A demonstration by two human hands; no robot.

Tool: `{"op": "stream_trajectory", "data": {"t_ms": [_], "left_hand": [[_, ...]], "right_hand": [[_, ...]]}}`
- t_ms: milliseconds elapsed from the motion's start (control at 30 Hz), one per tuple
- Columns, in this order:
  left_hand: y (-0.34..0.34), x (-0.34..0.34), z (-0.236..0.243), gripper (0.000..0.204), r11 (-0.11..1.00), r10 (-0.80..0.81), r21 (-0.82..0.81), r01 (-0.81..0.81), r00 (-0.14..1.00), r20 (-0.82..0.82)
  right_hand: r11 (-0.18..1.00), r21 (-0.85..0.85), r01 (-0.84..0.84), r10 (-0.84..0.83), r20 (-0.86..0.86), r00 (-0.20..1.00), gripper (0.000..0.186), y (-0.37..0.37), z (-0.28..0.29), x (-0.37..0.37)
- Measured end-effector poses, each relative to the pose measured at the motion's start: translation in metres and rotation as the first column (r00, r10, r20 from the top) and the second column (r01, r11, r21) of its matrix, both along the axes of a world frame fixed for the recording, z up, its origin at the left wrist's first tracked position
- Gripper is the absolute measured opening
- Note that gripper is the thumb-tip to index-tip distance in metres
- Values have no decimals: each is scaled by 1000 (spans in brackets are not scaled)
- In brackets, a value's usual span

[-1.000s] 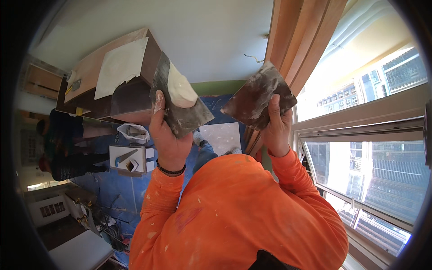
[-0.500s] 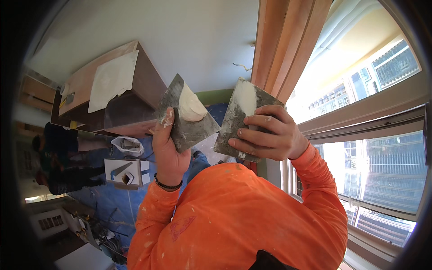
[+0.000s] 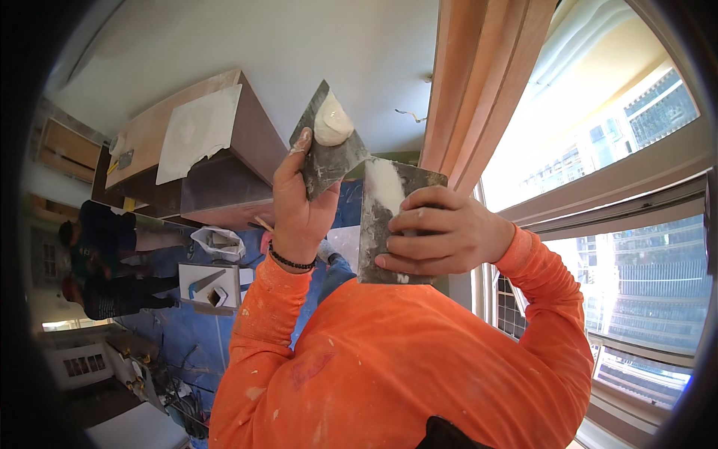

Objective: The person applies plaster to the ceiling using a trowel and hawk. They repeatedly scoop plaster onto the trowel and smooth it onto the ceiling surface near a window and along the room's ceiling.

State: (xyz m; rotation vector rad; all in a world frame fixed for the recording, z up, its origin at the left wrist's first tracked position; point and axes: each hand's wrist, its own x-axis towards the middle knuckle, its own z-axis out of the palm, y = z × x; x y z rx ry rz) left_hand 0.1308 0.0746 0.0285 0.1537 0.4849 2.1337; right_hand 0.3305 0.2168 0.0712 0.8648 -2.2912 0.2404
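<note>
My left hand [image 3: 299,213] grips a flat grey metal putty blade [image 3: 321,168] from below, thumb along its left edge. A rounded heap of off-white filler [image 3: 333,124] sits on that blade's upper part. My right hand [image 3: 449,233], to the right and a little lower, holds a second wide putty blade [image 3: 374,243] with its fingers folded over the face. White filler [image 3: 384,182] is smeared along this blade's upper left. Its top left corner meets or overlaps the lower right of the first blade; which of the two, I cannot tell.
A brown wooden cabinet [image 3: 250,138] with a pale sheet [image 3: 198,135] stands at left. Below it are a white bag [image 3: 218,244] and a board with tools [image 3: 200,278] on blue floor covering [image 3: 179,352]. Two people [image 3: 105,247] are far left. Wooden trim [image 3: 479,82] borders the windows [image 3: 643,269].
My left hand has lifted its blade up and to the right. The right-hand blade has turned more upright and sunk slightly, and the two blades overlap more in view.
</note>
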Motion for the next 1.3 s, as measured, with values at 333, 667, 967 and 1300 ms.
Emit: {"op": "stream_trajectory", "data": {"t_ms": [333,667,967,1300], "left_hand": [[-1,14,1,31,998,-41,51,45,996,-76],[31,52,30,38,974,44,226,-2,982,-183],[14,38,33,40,934,357,153,-322,832,-424],[-10,59,14,37,913,391,408,1,-285,-875]], "right_hand": [[-423,-820,-385,29,-437,899,33,25,-18,15],[-499,-766,-405,-4,-465,885,37,-18,-21,-13],[-418,-896,-146,-60,-133,989,34,-25,-44,-11],[-867,-478,144,258,-184,948,36,-36,-44,-3]]}}
